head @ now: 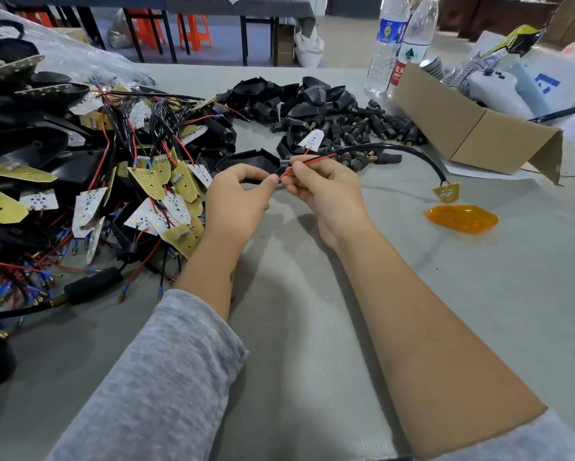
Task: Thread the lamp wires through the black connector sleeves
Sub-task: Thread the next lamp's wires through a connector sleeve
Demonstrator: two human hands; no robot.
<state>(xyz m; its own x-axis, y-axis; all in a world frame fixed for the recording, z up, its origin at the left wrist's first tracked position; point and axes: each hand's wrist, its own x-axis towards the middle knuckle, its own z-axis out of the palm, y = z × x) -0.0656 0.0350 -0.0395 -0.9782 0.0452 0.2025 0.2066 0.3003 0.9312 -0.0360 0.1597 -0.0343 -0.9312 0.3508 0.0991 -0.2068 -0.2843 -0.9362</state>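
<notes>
Head view: the red and black lamp wires (312,160) sit between your two hands, just above the grey table cover (312,327), and run right into a black cable (409,153) that arcs over to a small yellow LED board (447,192) lying on the cover. Your right hand (326,191) pinches the wires between thumb and forefinger, close to their free ends. Your left hand (239,194) has its fingers curled round a black lamp housing (249,160), thumb tip touching the wire ends; whether the wires have entered the housing's small sleeve you cannot tell from here, since the fingers cover it.

Just below the LED board lies an orange lens (463,218). Behind your hands is a heap of black connector sleeves (362,128) and more housings. To your left a large tangle of wired boards (113,181) spreads over the table. At the right stands an open cardboard box (472,134), with two water bottles (399,41) behind it. Both forearms reach in from grey sleeves (166,377).
</notes>
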